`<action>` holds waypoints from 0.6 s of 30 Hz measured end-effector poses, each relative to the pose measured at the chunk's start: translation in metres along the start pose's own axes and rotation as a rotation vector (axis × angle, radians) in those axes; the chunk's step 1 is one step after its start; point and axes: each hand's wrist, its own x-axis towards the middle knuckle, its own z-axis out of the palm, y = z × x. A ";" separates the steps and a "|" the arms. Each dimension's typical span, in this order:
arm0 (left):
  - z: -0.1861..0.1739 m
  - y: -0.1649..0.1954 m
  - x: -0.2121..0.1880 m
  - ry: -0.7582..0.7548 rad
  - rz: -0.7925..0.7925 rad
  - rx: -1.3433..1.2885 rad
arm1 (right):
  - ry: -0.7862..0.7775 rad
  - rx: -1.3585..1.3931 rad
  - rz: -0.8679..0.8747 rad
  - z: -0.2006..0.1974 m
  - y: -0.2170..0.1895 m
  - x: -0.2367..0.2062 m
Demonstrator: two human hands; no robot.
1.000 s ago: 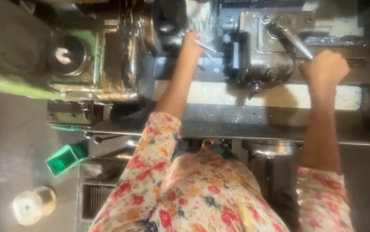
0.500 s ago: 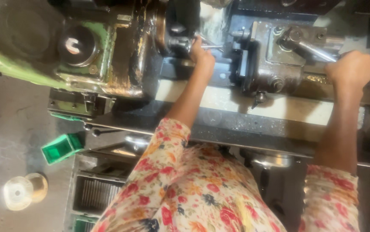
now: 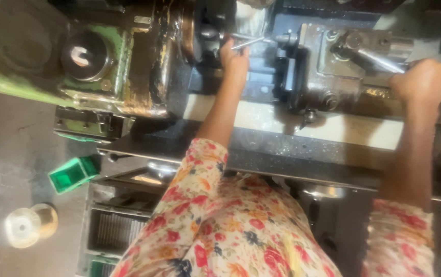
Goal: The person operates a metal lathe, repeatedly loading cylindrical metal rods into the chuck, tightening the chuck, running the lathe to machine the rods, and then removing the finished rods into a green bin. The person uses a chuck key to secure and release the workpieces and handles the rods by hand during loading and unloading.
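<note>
I count 2 hands at the machine. My left hand (image 3: 234, 57) is up at the dark chuck (image 3: 206, 36) of the lathe, fingers curled narrow around 1 thin metal rod (image 3: 247, 43) that pokes out to the right of my knuckles, tilted a little. My right hand (image 3: 424, 82) is a tight fist around the end of 1 long steel lever (image 3: 371, 57) on the grey carriage block (image 3: 328, 66); the lever runs up-left from my fist to its pivot on top of the block.

There is 1 green headstock (image 3: 107, 66) left of the chuck, with 1 round dial (image 3: 83, 54) on its face. Below the hands runs 1 pale strip of the lathe bed (image 3: 282, 118), and under it a dark speckled front edge that reaches from the headstock across to my right forearm.

On the floor (image 3: 10, 154) at lower left I see 1 small green box (image 3: 72, 174) and 1 pale spool (image 3: 28, 224), near each other but apart. 1 ribbed tray (image 3: 115, 231) sits under the bed's edge.

Room is tight for the left hand: the chuck is touching or just beside it, and the carriage block stands near on its right. The right hand has the frame edge just beside it.
</note>
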 end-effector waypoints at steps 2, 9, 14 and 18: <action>-0.001 0.006 0.009 0.095 -0.293 -0.393 | 0.018 0.007 -0.056 -0.004 -0.002 0.002; 0.000 0.017 0.016 0.161 -0.427 -0.479 | 0.172 -0.178 0.058 -0.005 -0.031 -0.040; 0.002 0.018 0.020 0.246 -0.860 -1.132 | -0.015 0.086 0.196 0.002 -0.049 -0.074; 0.004 0.019 0.027 0.277 -0.961 -1.252 | 0.016 0.026 0.211 -0.001 -0.038 -0.053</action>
